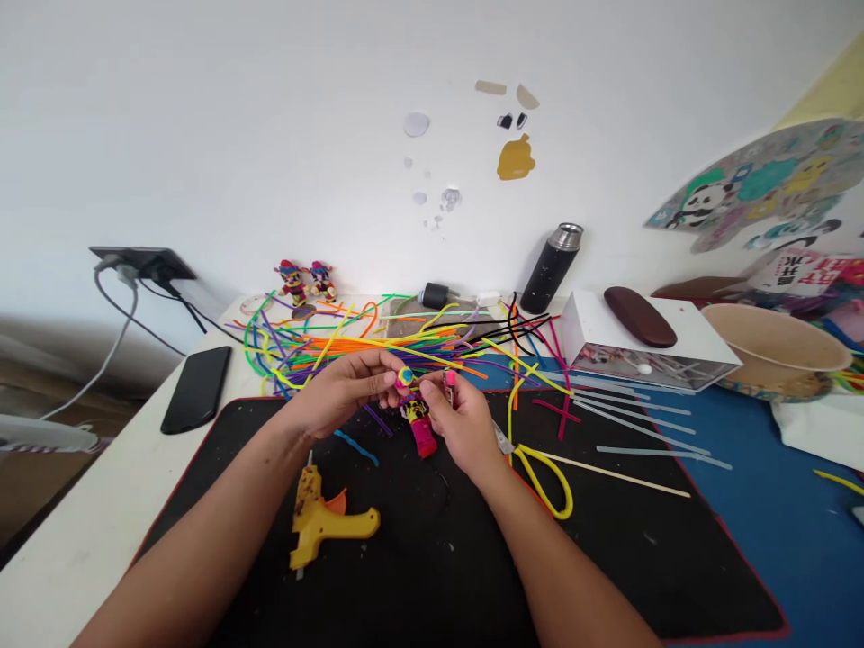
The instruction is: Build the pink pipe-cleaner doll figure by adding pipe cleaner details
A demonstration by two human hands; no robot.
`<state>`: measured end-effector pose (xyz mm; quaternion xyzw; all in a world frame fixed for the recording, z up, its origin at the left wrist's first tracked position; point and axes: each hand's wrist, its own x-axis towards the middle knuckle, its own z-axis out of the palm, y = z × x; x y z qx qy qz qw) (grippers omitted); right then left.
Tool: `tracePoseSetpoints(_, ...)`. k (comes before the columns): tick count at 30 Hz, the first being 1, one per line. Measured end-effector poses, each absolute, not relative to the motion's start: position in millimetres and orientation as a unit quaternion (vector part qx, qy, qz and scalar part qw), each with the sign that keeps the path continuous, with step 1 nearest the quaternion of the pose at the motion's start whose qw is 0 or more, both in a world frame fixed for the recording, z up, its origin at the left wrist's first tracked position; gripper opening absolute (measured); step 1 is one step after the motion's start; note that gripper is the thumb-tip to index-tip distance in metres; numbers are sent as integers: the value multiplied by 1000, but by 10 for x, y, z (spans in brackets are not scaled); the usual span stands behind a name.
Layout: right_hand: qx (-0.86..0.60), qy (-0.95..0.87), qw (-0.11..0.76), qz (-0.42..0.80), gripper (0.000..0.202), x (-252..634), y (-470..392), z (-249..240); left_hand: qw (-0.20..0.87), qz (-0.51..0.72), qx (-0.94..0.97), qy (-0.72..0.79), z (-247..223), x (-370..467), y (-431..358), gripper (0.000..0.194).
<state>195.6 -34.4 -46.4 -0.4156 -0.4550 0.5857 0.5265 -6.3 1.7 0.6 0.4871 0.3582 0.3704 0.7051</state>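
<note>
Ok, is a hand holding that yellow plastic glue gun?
No, the glue gun lies on the red-edged black mat, while the left hand and right hand are at a small pink-and-yellow fuzzy figure.

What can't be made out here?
Head view:
Magenta figure: upper part, partly hidden by the left hand.
Pink-tipped piece: lower end, behind the right hand.
Scissors: blade tips, behind the right hand.
White box: contents too small to identify.
Dark object: cut by right edge.
</note>
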Motion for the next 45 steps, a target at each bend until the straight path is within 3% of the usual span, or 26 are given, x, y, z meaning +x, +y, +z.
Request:
tracePoseSetpoints(14, -424, -465, 515, 582, 49, 1949, -352, -403, 687, 333, 530, 368, -12, 38, -32, 36)
tracePoseSetpoints(38, -435, -470, 512, 573, 47, 1977, -345, -399, 550, 316, 643, 430, 174, 35, -64, 50)
tracePoseSetpoints(45, -445, -474, 504, 569, 42, 1964, -361, -417, 547, 288, 658, 430, 162, 43, -109, 41)
